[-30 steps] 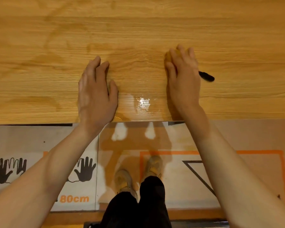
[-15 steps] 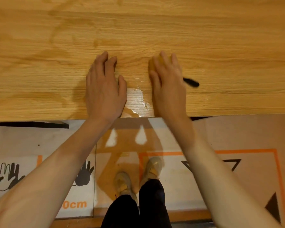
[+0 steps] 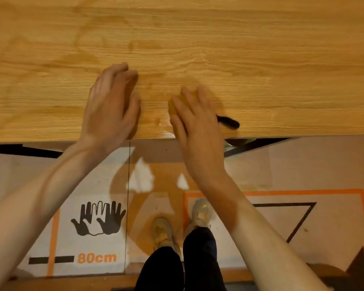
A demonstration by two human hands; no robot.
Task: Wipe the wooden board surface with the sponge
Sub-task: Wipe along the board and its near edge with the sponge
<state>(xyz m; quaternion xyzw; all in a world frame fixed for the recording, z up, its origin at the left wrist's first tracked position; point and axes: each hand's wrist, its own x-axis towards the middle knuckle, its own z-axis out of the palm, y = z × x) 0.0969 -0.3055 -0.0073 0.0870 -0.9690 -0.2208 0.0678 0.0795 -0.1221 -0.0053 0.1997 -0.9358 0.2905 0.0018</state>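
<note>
Wooden board (image 3: 198, 38) filled the upper half of the frame; its near edge ran across just above mid-height.

Right hand (image 3: 198, 127) lay palm-down at centre frame, on the board's near edge, fingers extended and slightly spread, pressing flat on the sponge (image 3: 172, 107). Only a small yellow-orange patch of the sponge showed, at the left side of the fingers; the rest was hidden under the hand. Fingers were not curled round it, so the hand was released and pressing rather than grasping.

Black pen-like object (image 3: 229, 122) stuck out from under the right side of that hand, lying on the board close to its edge. Could not tell whether the hand touched it.

Left hand (image 3: 111, 108) lay left of centre, palm-down on the board, fingers straight and together, holding nothing. The two hands were apart, with bare wood between them.

Small wet glossy patch (image 3: 165, 134) sat on the board's edge between the hands, just beside the right thumb.

Lower half of frame: floor mat (image 3: 93, 238) printed with black hand outlines and "80cm" at lower left, an orange frame with a black triangle at lower right. Two light-coloured shoes (image 3: 163, 232) and dark trouser legs stood at bottom centre.

Motion blur on both hands.
</note>
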